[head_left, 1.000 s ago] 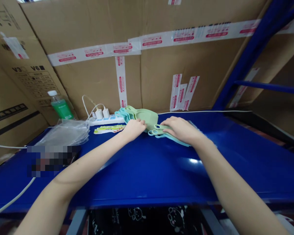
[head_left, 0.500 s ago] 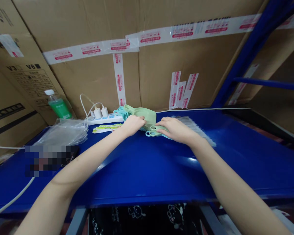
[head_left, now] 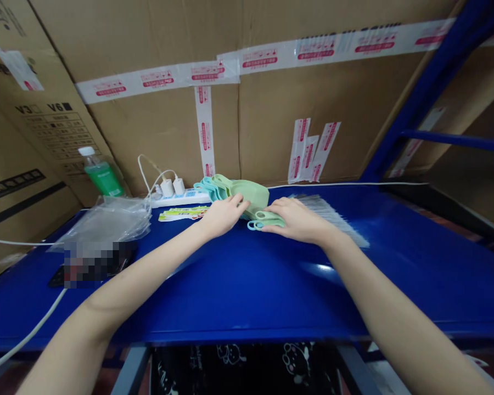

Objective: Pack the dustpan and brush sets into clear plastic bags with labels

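A nested stack of pale green and teal plastic scoops (head_left: 247,193) lies at the back of the blue shelf top (head_left: 271,280). My left hand (head_left: 223,215) is closed on the near left edge of the top green scoop. My right hand (head_left: 297,220) covers the looped scoop handles (head_left: 263,222) and pinches them, fingers pointing left. Both hands are close together, almost touching. A flat pile of clear plastic sleeves (head_left: 333,215) lies under and behind my right wrist.
Crumpled clear bags (head_left: 107,222) lie at the left, with a dark object (head_left: 94,263) in front of them. A power strip with chargers (head_left: 180,196), a green bottle (head_left: 101,176) and a printed leaflet (head_left: 181,214) stand near the cardboard boxes (head_left: 271,120). A blue upright (head_left: 415,93) rises at right.
My right hand has slid left with the scoop handles, closer to the stack and my left hand. More of the clear sleeves now shows behind it.
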Available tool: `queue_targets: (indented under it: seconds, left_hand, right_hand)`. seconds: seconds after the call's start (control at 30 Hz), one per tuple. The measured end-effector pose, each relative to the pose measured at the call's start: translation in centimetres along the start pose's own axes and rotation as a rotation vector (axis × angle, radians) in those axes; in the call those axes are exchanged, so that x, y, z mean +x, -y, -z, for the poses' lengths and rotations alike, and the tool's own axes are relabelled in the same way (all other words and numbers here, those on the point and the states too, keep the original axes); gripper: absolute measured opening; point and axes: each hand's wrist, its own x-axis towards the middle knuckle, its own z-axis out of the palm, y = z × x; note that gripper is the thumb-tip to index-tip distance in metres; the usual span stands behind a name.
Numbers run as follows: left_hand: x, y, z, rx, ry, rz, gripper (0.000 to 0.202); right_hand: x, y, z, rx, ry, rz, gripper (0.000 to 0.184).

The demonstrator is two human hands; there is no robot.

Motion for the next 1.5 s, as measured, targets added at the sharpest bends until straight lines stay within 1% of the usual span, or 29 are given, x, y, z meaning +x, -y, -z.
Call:
queue_targets:
  seconds: [0.1, 0.2, 0.3, 0.37, 0.43, 0.47, 0.53, 0.6, 0.67, 0.73, 0.83, 0.9, 0.93, 1.0, 1.1, 1.2, 1.33, 1.4, 1.5]
  left_hand:
    - [-2.7, -0.5, -0.6, 0.002, 0.014, -0.035, 0.029]
    - [-6.0, -0.7, -1.1, 0.021, 0.051, -0.108, 0.023]
    - [-8.7, -0.5, -1.2, -0.035, 0.092, -0.074, 0.016]
    - [-9.6, -0.3, -1.2, -0.094, 0.124, -0.048, 0.019]
    - [-10.0, -0.2, -1.1, -0.142, 0.153, -0.050, 0.022]
    - [-10.0, -0.1, -1.2, -0.159, 0.163, -0.059, 0.024]
    - [-9.9, -0.1, -1.2, -0.175, 0.171, -0.074, 0.028]
    - [-9.9, -0.1, -1.3, -0.177, 0.172, -0.075, 0.031]
    - [-10.1, -0.2, -1.4, -0.179, 0.175, -0.070, 0.031]
    - [-10.3, -0.2, -1.4, -0.176, 0.181, -0.071, 0.029]
    - [-10.6, -0.1, -1.3, -0.162, 0.186, -0.085, 0.025]
    - [-10.8, -0.1, -1.2, -0.152, 0.186, -0.101, 0.023]
    - [-10.8, -0.1, -1.2, -0.148, 0.186, -0.110, 0.021]
    - [-10.9, -0.2, -1.1, -0.141, 0.178, -0.119, 0.018]
    - [-11.0, -0.5, -1.2, -0.140, 0.150, -0.109, 0.017]
    - [-11.1, -0.7, -1.4, -0.154, 0.120, -0.103, 0.025]
    - [-10.9, -0.4, -1.5, -0.145, 0.147, -0.060, 0.041]
    - [-10.7, -0.1, -1.3, -0.142, 0.173, -0.018, 0.040]
    - [-10.5, 0.3, -1.1, -0.141, 0.185, 0.045, 0.031]
  right_hand:
    - [0.0, -0.2, 0.0, -0.028, -0.018, 0.001, 0.033]
    - [0.0, -0.4, -0.1, -0.035, -0.029, -0.004, 0.031]
    - [0.0, -0.3, -0.5, -0.052, -0.074, -0.002, 0.034]
    - [0.0, -0.1, -0.7, -0.055, -0.129, 0.002, 0.039]
    - [0.0, 0.5, -0.7, -0.047, -0.194, 0.019, 0.044]
    - [0.1, 0.9, -0.6, -0.042, -0.232, 0.041, 0.044]
    - [0.2, 2.1, -0.4, -0.023, -0.294, 0.113, 0.037]
    - [0.3, 3.5, -0.4, 0.017, -0.311, 0.203, 0.032]
    - [0.4, 4.9, -0.7, 0.077, -0.255, 0.280, 0.033]
    - [0.5, 6.1, -1.4, 0.119, -0.140, 0.323, 0.031]
    - [0.7, 7.0, -2.5, 0.100, 0.032, 0.348, 0.030]
    - [0.8, 7.1, -2.8, 0.079, 0.089, 0.338, 0.033]
    - [0.8, 7.0, -2.8, 0.073, 0.097, 0.319, 0.034]
    - [0.9, 6.7, -2.6, 0.063, 0.086, 0.260, 0.034]
    - [0.9, 6.3, -2.2, 0.071, 0.067, 0.183, 0.028]
    - [0.8, 6.2, -2.4, 0.102, 0.080, 0.161, 0.022]
    - [0.7, 6.5, -3.0, 0.092, 0.094, 0.149, 0.032]
    - [0.7, 6.7, -3.2, 0.089, 0.096, 0.141, 0.025]
    - [0.8, 6.9, -3.2, 0.089, 0.110, 0.157, 0.015]
